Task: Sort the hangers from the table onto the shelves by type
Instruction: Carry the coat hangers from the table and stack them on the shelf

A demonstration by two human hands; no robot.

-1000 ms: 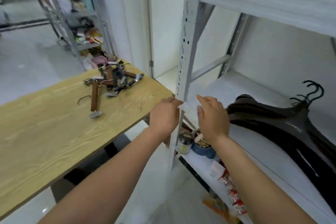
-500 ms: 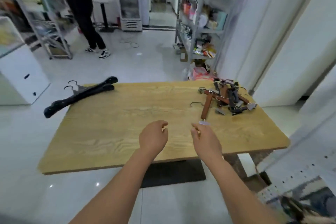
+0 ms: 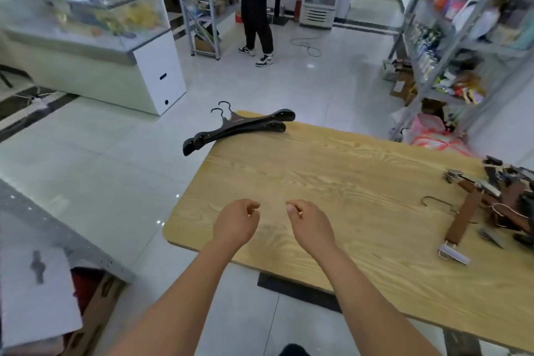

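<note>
Nearest the camera, the left hand [image 3: 235, 225] and the right hand [image 3: 310, 227] hang just over the near left part of the desk [image 3: 332, 170]. They are close together, each grip slack, with fingers loosely curled and nothing held. Toward the right edge lies a single brown clip hanger [image 3: 461, 221], its metal hook pointing toward the middle of the desk. Its far end runs into a tangled heap of clip hangers [image 3: 511, 196] that reaches the right edge of the view, so how many are in it cannot be told. At the far left corner two black hangers [image 3: 242, 126] lie stacked, with one end on the wood and the other end and the hooks jutting out past the corner. Beyond the far right side stands a stocked metal rack [image 3: 450, 46]. Farther off there is a glass display case [image 3: 95, 46] on the left, and a person [image 3: 257, 3] stands on the tiled floor. Two kinds of hanger lie on the desk and neither hand has taken one, so a fair share of the sorting looks undone. Which shelves are meant to receive the hangers, and what already sits on them, cannot be made out here. No brand, label or writing is sharp enough to read anywhere.
</note>
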